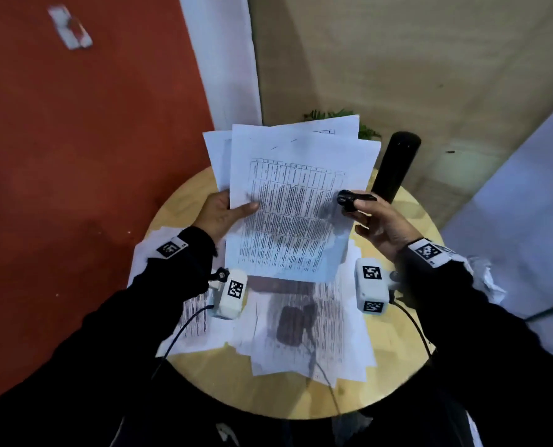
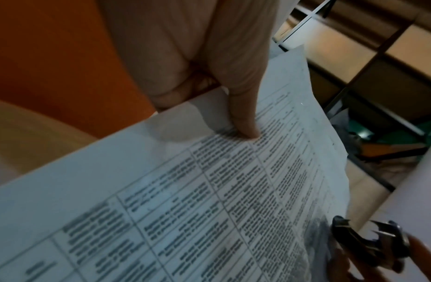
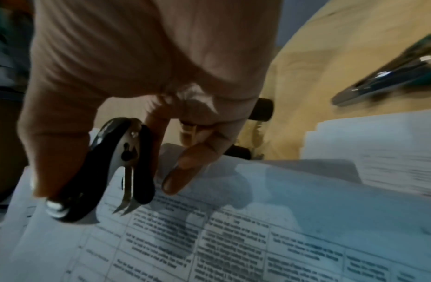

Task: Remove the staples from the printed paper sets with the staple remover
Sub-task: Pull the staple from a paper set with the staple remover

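White printed paper set (image 1: 288, 204), table side up, is held above the round desk (image 1: 304, 398) by the left hand (image 1: 223, 214), thumb on top and fingers curled beneath its near-left edge. Right hand (image 1: 375, 224) pinches the staple remover (image 1: 349, 200) at the set's right edge, claws nearly closed. No staple is visible; best to find the stapled corner, lay it flat on the desk, then slide the claws under.

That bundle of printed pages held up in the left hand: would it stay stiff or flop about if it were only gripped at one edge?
Probably floppy: the printed paper set bows across its width in the left wrist view, though the left hand pinches only one edge. The sheets fan apart at the top, so they would likely slide. It seems light, since one thumb on top holds it up.
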